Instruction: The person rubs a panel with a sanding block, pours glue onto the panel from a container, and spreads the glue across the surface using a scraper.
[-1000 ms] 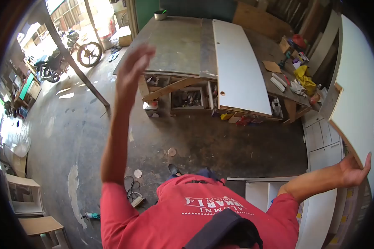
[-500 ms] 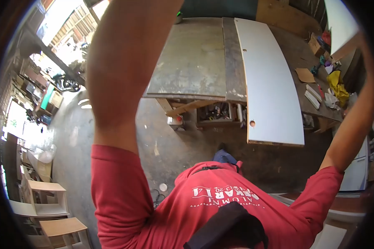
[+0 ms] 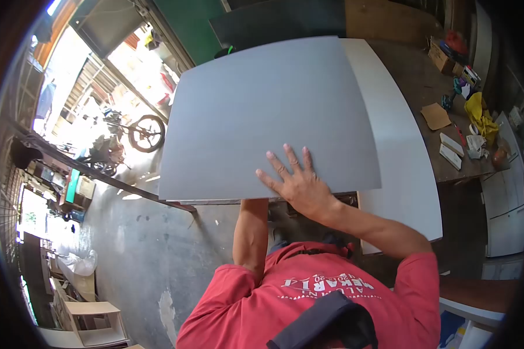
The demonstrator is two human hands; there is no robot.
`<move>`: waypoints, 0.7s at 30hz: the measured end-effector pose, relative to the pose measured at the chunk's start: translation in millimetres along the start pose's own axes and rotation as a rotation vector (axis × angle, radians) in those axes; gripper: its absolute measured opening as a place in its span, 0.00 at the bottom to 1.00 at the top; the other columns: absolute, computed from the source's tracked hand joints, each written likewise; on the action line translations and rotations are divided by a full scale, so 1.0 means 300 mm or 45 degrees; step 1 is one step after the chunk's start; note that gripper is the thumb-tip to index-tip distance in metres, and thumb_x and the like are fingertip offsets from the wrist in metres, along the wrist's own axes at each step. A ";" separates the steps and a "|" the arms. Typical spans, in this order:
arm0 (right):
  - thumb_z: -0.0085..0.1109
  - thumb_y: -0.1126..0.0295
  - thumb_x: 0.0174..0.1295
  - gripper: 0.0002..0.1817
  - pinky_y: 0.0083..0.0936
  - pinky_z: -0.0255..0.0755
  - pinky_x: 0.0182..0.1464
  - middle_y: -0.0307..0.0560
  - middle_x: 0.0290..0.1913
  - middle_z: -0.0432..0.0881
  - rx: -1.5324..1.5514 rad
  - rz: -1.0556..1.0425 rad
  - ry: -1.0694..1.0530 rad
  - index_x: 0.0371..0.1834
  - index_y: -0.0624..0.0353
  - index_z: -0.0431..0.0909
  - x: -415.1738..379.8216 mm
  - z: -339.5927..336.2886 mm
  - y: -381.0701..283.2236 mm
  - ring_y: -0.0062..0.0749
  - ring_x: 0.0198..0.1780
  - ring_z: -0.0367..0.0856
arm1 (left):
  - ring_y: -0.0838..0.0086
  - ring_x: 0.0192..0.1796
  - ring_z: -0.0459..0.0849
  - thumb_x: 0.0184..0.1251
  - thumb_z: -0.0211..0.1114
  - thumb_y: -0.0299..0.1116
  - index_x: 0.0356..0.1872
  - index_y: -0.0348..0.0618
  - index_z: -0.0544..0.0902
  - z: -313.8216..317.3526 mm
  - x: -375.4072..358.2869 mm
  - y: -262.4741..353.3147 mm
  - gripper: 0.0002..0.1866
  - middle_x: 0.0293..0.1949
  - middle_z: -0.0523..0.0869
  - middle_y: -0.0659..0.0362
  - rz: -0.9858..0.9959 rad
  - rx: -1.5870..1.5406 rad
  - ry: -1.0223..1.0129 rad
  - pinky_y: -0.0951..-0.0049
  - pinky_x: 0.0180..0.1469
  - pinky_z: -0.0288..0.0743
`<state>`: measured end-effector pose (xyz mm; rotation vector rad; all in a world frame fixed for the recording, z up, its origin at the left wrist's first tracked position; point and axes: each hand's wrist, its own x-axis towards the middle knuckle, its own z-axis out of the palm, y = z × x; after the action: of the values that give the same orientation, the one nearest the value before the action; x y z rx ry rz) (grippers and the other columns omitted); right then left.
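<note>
A large grey-white panel lies in front of me over the worktable. My right hand rests flat on its top near the front edge, fingers spread. The left forearm reaches beneath that front edge, and the panel hides the left hand, so its fingers do not show. Under the panel's right side runs a long white board, partly covered by it.
On the dark table at right are a brown cardboard piece, white strips and a yellow cloth. A motorcycle stands at the left. Small wooden shelf units sit at lower left.
Both arms have come down from their raised, spread position. The panel, earlier partly seen at the upper right, now lies across the table. My right hand has come onto it.
</note>
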<state>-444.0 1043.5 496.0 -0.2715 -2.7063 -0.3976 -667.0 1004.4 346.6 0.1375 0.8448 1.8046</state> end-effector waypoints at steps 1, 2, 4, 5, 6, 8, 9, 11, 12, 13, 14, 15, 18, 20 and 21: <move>0.51 0.64 0.73 0.33 0.76 0.58 0.72 0.59 0.82 0.61 0.053 0.023 -0.006 0.82 0.40 0.63 0.017 0.064 -0.032 0.73 0.77 0.62 | 0.62 0.70 0.78 0.83 0.52 0.47 0.68 0.44 0.79 -0.039 0.011 -0.003 0.24 0.72 0.77 0.54 -0.022 -0.053 -0.005 0.55 0.71 0.71; 0.51 0.64 0.73 0.33 0.77 0.58 0.72 0.59 0.82 0.60 0.103 0.042 -0.006 0.82 0.39 0.62 0.036 0.127 -0.060 0.73 0.78 0.61 | 0.62 0.70 0.78 0.83 0.52 0.47 0.68 0.44 0.79 -0.079 0.020 -0.001 0.24 0.72 0.77 0.54 -0.041 -0.095 -0.010 0.55 0.71 0.71; 0.52 0.64 0.73 0.33 0.77 0.57 0.72 0.59 0.83 0.59 0.113 0.042 -0.044 0.83 0.40 0.62 0.072 0.236 -0.125 0.73 0.78 0.60 | 0.62 0.70 0.79 0.82 0.52 0.47 0.67 0.43 0.79 -0.152 0.037 0.015 0.24 0.71 0.78 0.54 -0.074 -0.179 -0.029 0.56 0.71 0.71; 0.52 0.65 0.72 0.34 0.77 0.57 0.73 0.59 0.83 0.58 0.129 0.061 -0.059 0.83 0.40 0.62 0.091 0.276 -0.158 0.74 0.78 0.60 | 0.62 0.70 0.79 0.82 0.52 0.47 0.67 0.43 0.80 -0.187 0.042 0.021 0.24 0.71 0.78 0.54 -0.094 -0.216 -0.033 0.56 0.71 0.71; 0.52 0.65 0.72 0.34 0.77 0.57 0.73 0.59 0.83 0.58 0.123 0.056 -0.074 0.83 0.40 0.62 0.111 0.310 -0.189 0.74 0.78 0.60 | 0.62 0.70 0.79 0.82 0.52 0.47 0.67 0.43 0.80 -0.218 0.051 0.027 0.24 0.71 0.78 0.54 -0.112 -0.246 -0.040 0.56 0.71 0.71; 0.52 0.65 0.72 0.34 0.77 0.57 0.73 0.60 0.83 0.58 0.175 0.082 -0.151 0.83 0.40 0.62 0.150 0.361 -0.241 0.75 0.79 0.59 | 0.62 0.70 0.79 0.82 0.52 0.47 0.67 0.43 0.80 -0.274 0.062 0.041 0.24 0.71 0.79 0.54 -0.152 -0.307 -0.047 0.56 0.71 0.71; 0.52 0.65 0.72 0.34 0.77 0.57 0.73 0.60 0.83 0.58 0.172 0.083 -0.167 0.83 0.40 0.62 0.169 0.386 -0.257 0.75 0.79 0.59 | 0.62 0.70 0.79 0.82 0.52 0.47 0.66 0.42 0.80 -0.297 0.068 0.045 0.24 0.70 0.79 0.54 -0.170 -0.330 -0.049 0.56 0.71 0.71; 0.51 0.65 0.73 0.33 0.76 0.57 0.73 0.61 0.82 0.58 0.158 0.084 -0.236 0.83 0.41 0.62 0.196 0.422 -0.292 0.74 0.79 0.59 | 0.63 0.69 0.79 0.82 0.52 0.47 0.66 0.42 0.81 -0.343 0.077 0.049 0.24 0.70 0.79 0.54 -0.208 -0.377 -0.053 0.56 0.71 0.71; 0.51 0.65 0.73 0.33 0.76 0.57 0.73 0.61 0.82 0.58 0.161 0.082 -0.255 0.83 0.41 0.62 0.206 0.437 -0.305 0.74 0.79 0.59 | 0.63 0.69 0.79 0.82 0.52 0.47 0.66 0.42 0.81 -0.364 0.079 0.049 0.24 0.70 0.79 0.54 -0.220 -0.402 -0.052 0.56 0.71 0.71; 0.51 0.66 0.73 0.35 0.75 0.58 0.73 0.60 0.83 0.57 0.154 0.087 -0.303 0.84 0.39 0.59 0.214 0.449 -0.311 0.72 0.79 0.59 | 0.63 0.69 0.79 0.82 0.53 0.47 0.66 0.42 0.81 -0.381 0.084 0.046 0.24 0.70 0.80 0.54 -0.236 -0.422 -0.053 0.56 0.71 0.71; 0.51 0.66 0.73 0.36 0.73 0.58 0.74 0.58 0.84 0.56 0.149 0.090 -0.352 0.85 0.38 0.57 0.219 0.458 -0.318 0.70 0.80 0.59 | 0.63 0.69 0.79 0.82 0.53 0.47 0.66 0.42 0.81 -0.400 0.084 0.044 0.24 0.69 0.80 0.54 -0.247 -0.443 -0.042 0.56 0.71 0.71; 0.51 0.66 0.73 0.36 0.73 0.58 0.74 0.58 0.84 0.56 0.150 0.083 -0.368 0.85 0.38 0.57 0.222 0.470 -0.324 0.70 0.80 0.59 | 0.63 0.69 0.79 0.82 0.53 0.47 0.65 0.42 0.81 -0.416 0.086 0.041 0.24 0.69 0.80 0.54 -0.262 -0.461 -0.043 0.56 0.71 0.72; 0.52 0.66 0.73 0.36 0.73 0.58 0.74 0.58 0.84 0.56 0.148 0.077 -0.439 0.85 0.38 0.57 0.228 0.503 -0.337 0.69 0.80 0.59 | 0.63 0.69 0.79 0.82 0.53 0.48 0.65 0.41 0.82 -0.457 0.092 0.038 0.24 0.68 0.81 0.54 -0.301 -0.492 -0.028 0.56 0.70 0.72; 0.53 0.71 0.70 0.38 0.74 0.57 0.75 0.58 0.84 0.56 0.281 0.126 -0.451 0.85 0.38 0.58 0.229 0.513 -0.350 0.69 0.81 0.57 | 0.63 0.69 0.79 0.82 0.53 0.48 0.64 0.41 0.82 -0.477 0.098 0.036 0.24 0.68 0.81 0.53 -0.325 -0.500 -0.019 0.56 0.70 0.72; 0.53 0.71 0.70 0.38 0.74 0.57 0.75 0.58 0.84 0.56 0.289 0.123 -0.460 0.85 0.38 0.58 0.228 0.517 -0.350 0.69 0.81 0.57 | 0.63 0.68 0.79 0.81 0.53 0.48 0.64 0.41 0.82 -0.488 0.100 0.036 0.24 0.68 0.81 0.53 -0.345 -0.502 -0.017 0.56 0.70 0.72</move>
<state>-585.6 1002.0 361.9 -0.4440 -3.0389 -0.0098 -756.9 958.6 235.9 -0.2099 0.4590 1.6738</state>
